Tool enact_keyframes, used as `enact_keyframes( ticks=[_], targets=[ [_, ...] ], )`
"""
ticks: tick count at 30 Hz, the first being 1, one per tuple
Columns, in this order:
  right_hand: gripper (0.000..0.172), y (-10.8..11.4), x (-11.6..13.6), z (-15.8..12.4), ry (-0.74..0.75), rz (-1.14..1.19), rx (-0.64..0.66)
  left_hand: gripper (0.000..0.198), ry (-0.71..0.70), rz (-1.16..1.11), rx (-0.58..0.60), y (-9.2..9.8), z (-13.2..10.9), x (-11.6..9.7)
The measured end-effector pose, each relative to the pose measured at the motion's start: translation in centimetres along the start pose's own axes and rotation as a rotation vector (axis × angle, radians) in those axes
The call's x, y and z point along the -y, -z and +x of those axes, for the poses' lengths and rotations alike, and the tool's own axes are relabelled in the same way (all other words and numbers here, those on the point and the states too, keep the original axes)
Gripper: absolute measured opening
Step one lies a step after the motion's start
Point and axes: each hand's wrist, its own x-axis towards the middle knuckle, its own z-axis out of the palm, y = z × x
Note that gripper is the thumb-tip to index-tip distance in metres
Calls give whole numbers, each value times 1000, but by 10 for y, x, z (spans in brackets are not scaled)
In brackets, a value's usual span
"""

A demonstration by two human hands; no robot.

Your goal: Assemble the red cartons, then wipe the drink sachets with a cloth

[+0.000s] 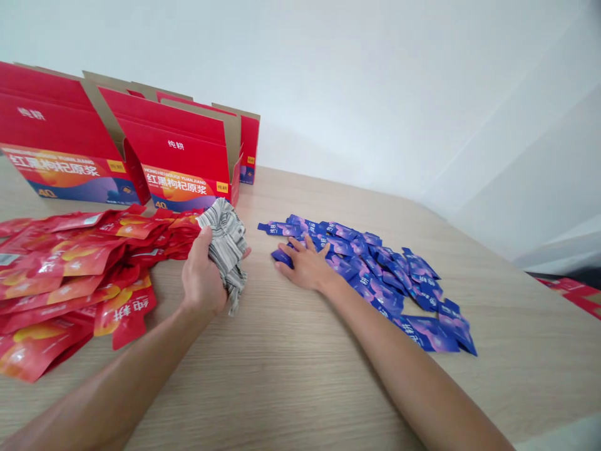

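My left hand [204, 275] is wrapped round a crumpled grey-and-white striped cloth [224, 235], held just above the table beside the red pouches. My right hand [304, 264] lies palm down with its fingers spread on the near-left end of a pile of blue-purple sachets [375, 275]. Those sachets overlap in a loose band running to the right. Left of my left hand, a heap of glossy red-and-orange pouches [70, 263] spreads over the table, some with pale lettering.
Several red cardboard boxes stand with raised flaps at the back left, among them a front box [183, 150] and a left box [56, 138]. The pale wood table [263, 376] meets a white wall [352, 94]. Something red [573, 291] shows past the right edge.
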Motion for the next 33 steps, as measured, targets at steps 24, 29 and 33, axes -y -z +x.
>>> enact_keyframes(
  ticks=[24,29,33],
  targets=[
    [76,-9,-37,-146,156,-188,-117,39,307,121,37,-2,-29,9],
    [75,-39,-73,-189,-447,-254,-191,42,373,164,30,-3,-36,10],
    [78,-31,-122,-175,-736,-133,-91,41,387,175,45,-3,-43,16]
  ],
)
